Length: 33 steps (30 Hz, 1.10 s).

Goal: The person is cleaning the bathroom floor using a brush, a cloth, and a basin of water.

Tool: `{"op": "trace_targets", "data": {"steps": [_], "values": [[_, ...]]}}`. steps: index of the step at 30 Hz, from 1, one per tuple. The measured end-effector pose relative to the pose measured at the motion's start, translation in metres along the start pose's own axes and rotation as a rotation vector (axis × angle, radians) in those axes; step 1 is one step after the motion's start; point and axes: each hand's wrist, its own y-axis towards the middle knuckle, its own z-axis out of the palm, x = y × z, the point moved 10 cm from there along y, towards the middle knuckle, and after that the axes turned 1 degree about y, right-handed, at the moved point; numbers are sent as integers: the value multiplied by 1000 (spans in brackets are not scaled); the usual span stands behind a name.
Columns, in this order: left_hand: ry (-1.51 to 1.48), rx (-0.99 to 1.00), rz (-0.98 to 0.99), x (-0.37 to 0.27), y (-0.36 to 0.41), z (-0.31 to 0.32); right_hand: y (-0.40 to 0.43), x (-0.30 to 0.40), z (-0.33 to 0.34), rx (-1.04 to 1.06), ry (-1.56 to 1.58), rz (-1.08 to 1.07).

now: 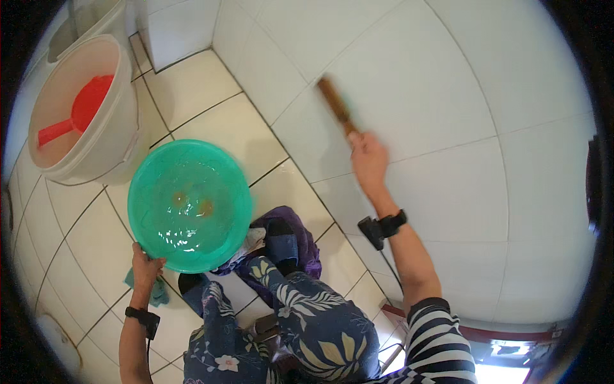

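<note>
A green plastic basin (pixel 158 189) of water sits on the tiled floor in front of me. My left hand (pixel 144 269) grips its near left rim. Two blurred orange-brown spots show in the water; I cannot tell what they are. In my right hand (pixel 369 156) is a brown brush with a wooden handle (pixel 333 98), blurred, in front of the white wall tiles. Whether it touches the wall cannot be told. A green cloth (pixel 158 293) lies under my left wrist. Purple fabric (pixel 307 240) lies on the floor between the basin and my right foot.
A white bucket (pixel 110 144) holding a red dipper (pixel 88 105) stands at the left, behind the basin. The white tiled wall (pixel 431 192) rises along the right. My own legs in floral trousers (pixel 326 331) are close below the basin.
</note>
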Motion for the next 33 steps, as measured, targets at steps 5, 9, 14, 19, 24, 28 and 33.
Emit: {"op": "trace_targets", "data": {"steps": [5, 9, 14, 19, 24, 28, 33], "values": [[76, -58, 23, 7, 0, -22, 63, 85, -83, -148, 550, -19], [-50, 8, 34, 12, 4, 6, 51, 30, 15, -32, -51, -95], [7, 1, 16, 15, -1, -7, -13, -1, 103, 277, -197, 29], [19, -3, 32, 4, -2, -9, 42, 49, 7, -122, -115, -124], [-21, -4, 6, 4, -4, -7, 78, 79, -24, -214, 162, -124], [-15, 20, 22, 3, -3, 2, -16, -34, 80, 175, -155, 42], [-1, 31, 6, 29, 7, -5, -60, -49, 49, 116, -265, 47]]}}
